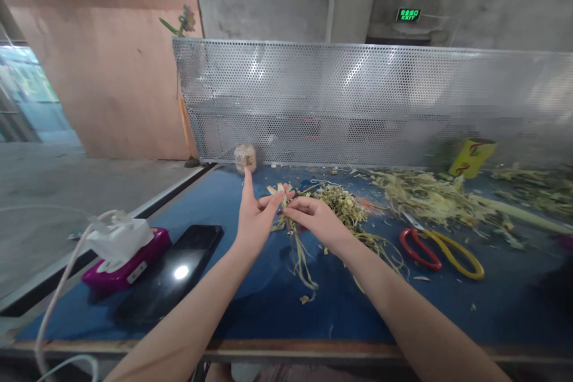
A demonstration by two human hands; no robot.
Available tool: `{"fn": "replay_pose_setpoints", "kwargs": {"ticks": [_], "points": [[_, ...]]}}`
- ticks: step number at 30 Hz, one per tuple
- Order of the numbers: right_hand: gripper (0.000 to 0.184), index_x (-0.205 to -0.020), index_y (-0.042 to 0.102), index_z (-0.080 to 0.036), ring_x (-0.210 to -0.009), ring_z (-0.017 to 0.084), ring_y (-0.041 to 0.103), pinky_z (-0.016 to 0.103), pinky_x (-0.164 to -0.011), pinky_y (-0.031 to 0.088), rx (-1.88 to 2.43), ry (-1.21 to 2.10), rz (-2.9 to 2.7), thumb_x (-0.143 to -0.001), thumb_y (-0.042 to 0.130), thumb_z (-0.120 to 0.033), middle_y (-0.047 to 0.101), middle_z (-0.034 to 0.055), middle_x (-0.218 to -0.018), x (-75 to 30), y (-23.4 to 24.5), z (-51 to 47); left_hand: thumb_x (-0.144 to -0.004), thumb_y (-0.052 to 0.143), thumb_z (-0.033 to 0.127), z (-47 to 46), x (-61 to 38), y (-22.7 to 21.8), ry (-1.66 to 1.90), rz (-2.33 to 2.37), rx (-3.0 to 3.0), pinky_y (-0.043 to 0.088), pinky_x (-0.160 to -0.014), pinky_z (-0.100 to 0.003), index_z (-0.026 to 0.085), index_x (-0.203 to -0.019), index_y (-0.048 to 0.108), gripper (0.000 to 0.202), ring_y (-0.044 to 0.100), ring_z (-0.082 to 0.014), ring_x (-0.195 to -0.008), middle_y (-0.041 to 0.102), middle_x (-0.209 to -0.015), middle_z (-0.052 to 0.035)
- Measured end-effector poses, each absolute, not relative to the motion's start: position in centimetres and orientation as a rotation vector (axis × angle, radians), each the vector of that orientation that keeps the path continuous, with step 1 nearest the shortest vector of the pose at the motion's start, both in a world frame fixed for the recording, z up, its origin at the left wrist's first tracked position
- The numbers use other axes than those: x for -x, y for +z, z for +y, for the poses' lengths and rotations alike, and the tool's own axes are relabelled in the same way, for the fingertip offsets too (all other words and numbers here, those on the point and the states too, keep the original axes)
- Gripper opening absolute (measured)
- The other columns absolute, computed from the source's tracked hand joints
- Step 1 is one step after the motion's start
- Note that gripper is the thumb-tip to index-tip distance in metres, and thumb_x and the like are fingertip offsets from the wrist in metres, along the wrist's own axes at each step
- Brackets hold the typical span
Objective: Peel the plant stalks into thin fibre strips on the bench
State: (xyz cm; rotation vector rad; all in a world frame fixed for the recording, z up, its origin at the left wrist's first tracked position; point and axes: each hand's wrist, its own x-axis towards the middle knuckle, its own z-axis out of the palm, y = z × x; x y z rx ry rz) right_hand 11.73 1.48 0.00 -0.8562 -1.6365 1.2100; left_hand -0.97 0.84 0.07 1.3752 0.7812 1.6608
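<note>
My left hand [256, 213] pinches pale, dry plant strips [281, 190] between the thumb and some fingers, with its index finger pointing up. From the right, my right hand [314, 218] closes on the same strips, its fingertips meeting the left thumb. Thin greenish strands [303, 264] hang down below the hands onto the blue table [268, 316]. Just behind my right hand lies a heap of shredded plant scraps [342, 204]. How the strips are joined inside my fingers is too small to tell.
Scissors [441, 249] with red and yellow handles lie to the right, near long husk-like strips [421, 197]. A yellow can [471, 158] and a jar [245, 158] stand by the perforated metal screen [313, 101]. At left are a phone [179, 268] and a purple power strip [128, 268] with white chargers.
</note>
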Motion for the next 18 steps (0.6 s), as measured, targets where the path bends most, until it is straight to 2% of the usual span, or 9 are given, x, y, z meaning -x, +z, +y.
{"fn": "replay_pose_setpoints", "kwargs": {"ticks": [2, 8, 13, 18], "points": [[0.021, -0.075, 0.06, -0.016, -0.052, 0.006, 0.043, 0.02, -0.05, 0.035, 0.831, 1.241, -1.617, -0.067, 0.059, -0.035, 0.053, -0.0031, -0.063, -11.79, -0.17, 1.44, -0.075, 0.059, 0.025, 0.95, 0.98, 0.09, 1.685, 0.773, -1.353, 0.045, -0.087, -0.038, 0.019, -0.135, -0.013, 0.094, 0.063, -0.0193, -0.088, 0.07, -0.081, -0.0071], [0.023, -0.076, 0.061, -0.015, -0.056, 0.007, 0.05, 0.021, -0.053, 0.041, 0.816, 1.258, -1.424, -0.058, 0.067, -0.029, 0.06, -0.0014, -0.067, -11.96, -0.5, 1.67, -0.074, 0.059, 0.028, 1.08, 1.02, -0.05, 1.661, 0.844, -1.304, 0.044, -0.087, -0.034, 0.014, -0.135, -0.013, 0.096, 0.062, -0.0172, -0.09, 0.07, -0.083, -0.0067], [0.024, -0.072, 0.06, -0.015, -0.053, 0.007, 0.05, 0.02, -0.052, 0.042, 0.818, 1.125, -1.254, -0.054, 0.07, -0.029, 0.059, -0.0023, -0.062, -12.43, -0.35, 1.94, -0.064, 0.068, 0.021, 0.92, 0.97, 0.07, 1.591, 0.9, -1.334, 0.046, -0.084, -0.033, 0.013, -0.136, 0.006, 0.096, 0.063, -0.0171, -0.085, 0.07, -0.081, -0.0057], [0.023, -0.075, 0.062, -0.016, -0.055, 0.007, 0.052, 0.02, -0.054, 0.043, 0.791, 1.083, -1.278, -0.056, 0.07, -0.027, 0.06, -0.002, -0.064, -12.46, -0.6, 2.1, -0.061, 0.069, 0.018, 0.74, 1.06, 0.15, 1.602, 0.907, -1.255, 0.052, -0.065, -0.027, 0.015, -0.136, 0.011, 0.095, 0.064, -0.0156, -0.072, 0.07, -0.073, -0.0028]]}}
